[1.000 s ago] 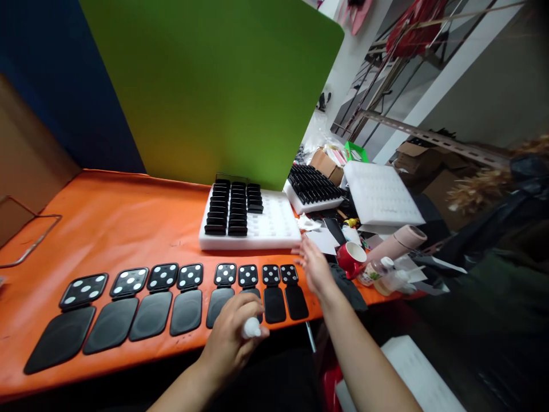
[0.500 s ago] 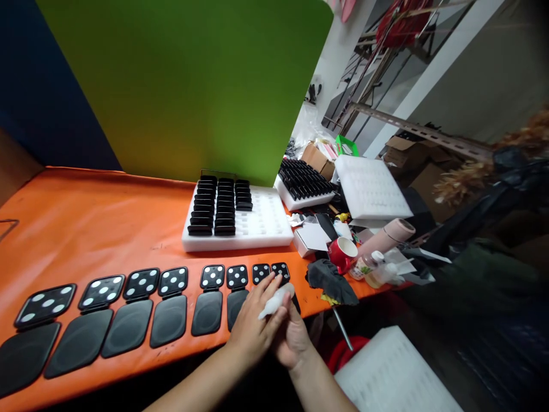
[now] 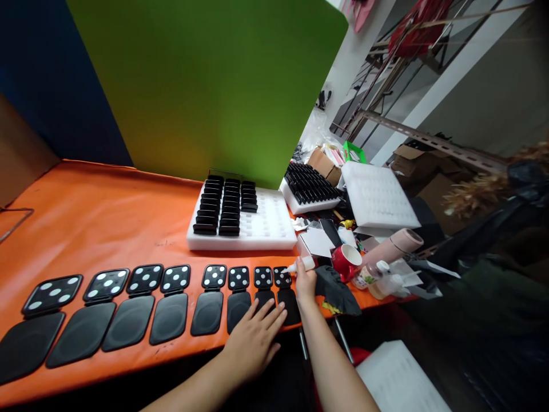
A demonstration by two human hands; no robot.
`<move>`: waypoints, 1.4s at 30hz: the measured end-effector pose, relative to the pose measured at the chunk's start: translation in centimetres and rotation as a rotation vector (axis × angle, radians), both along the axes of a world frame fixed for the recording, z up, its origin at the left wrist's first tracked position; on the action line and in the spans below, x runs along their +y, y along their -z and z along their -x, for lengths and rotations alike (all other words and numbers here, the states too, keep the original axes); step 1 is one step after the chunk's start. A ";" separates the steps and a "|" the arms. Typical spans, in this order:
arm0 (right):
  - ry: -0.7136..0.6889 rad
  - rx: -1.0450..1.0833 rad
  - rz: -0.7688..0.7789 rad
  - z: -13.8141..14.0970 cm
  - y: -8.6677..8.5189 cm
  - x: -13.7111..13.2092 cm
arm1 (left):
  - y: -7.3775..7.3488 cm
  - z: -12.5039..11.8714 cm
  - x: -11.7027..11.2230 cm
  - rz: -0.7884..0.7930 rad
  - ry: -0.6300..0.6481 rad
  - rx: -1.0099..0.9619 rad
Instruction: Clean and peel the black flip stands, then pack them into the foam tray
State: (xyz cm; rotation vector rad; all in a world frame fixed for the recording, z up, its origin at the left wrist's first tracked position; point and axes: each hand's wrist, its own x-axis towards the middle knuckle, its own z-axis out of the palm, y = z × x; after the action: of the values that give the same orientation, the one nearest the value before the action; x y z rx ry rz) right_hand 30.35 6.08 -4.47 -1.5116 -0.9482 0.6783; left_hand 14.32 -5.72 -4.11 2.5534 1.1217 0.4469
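Observation:
A row of black hinged cases point(image 3: 206, 313) lies opened flat along the table's front edge, each upper half dotted with white spots. My right hand point(image 3: 306, 283) grips a small white squeeze bottle point(image 3: 307, 263), tilted so that its nozzle points left at the dotted half of the rightmost case point(image 3: 282, 278). Fingers spread, my left hand point(image 3: 253, 340) rests at the lower halves of the cases near the right end, partly covering them. It holds nothing. Whether the nozzle touches the case I cannot tell.
Behind the row stands a white foam tray point(image 3: 274, 220) partly filled with black pieces. To the right are a second filled tray point(image 3: 300, 205), a white box point(image 3: 316, 242), a red mug point(image 3: 345, 260), a pink flask point(image 3: 394, 245) and a dark cloth point(image 3: 337, 289). A green panel point(image 3: 223, 86) rises behind.
My hands have moved apart. The squeeze bottle, earlier between both hands, is now in my right hand over the rightmost case. My left hand has come down, palm lowered, onto the lower halves.

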 end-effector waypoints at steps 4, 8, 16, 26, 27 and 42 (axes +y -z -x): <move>-0.019 -0.076 0.018 -0.3 0.6 -0.2 | 0.6 -0.2 -0.1 -0.014 -0.020 0.010; -0.034 -0.127 0.030 -0.4 0.9 -0.2 | 0.6 -0.2 -0.2 -0.023 -0.023 0.008; -0.050 -0.154 0.037 -0.6 1.4 0.0 | 0.1 -0.1 -0.1 -0.011 -0.022 0.010; -0.048 -0.154 0.030 -0.5 1.4 0.0 | 0.0 -0.1 -0.1 -0.018 -0.028 0.003; -0.046 -0.157 0.030 -0.5 1.4 0.0 | 0.0 -0.1 -0.1 -0.022 -0.030 0.001; -0.022 -0.142 0.014 -0.3 0.4 -0.3 | 0.2 -0.1 -0.1 -0.021 -0.040 0.013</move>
State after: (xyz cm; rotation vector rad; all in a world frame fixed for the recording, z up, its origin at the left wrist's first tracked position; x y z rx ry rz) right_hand 30.60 5.73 -4.88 -1.5803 -1.0710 0.6006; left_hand 14.46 -5.83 -4.27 2.5592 1.1802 0.4547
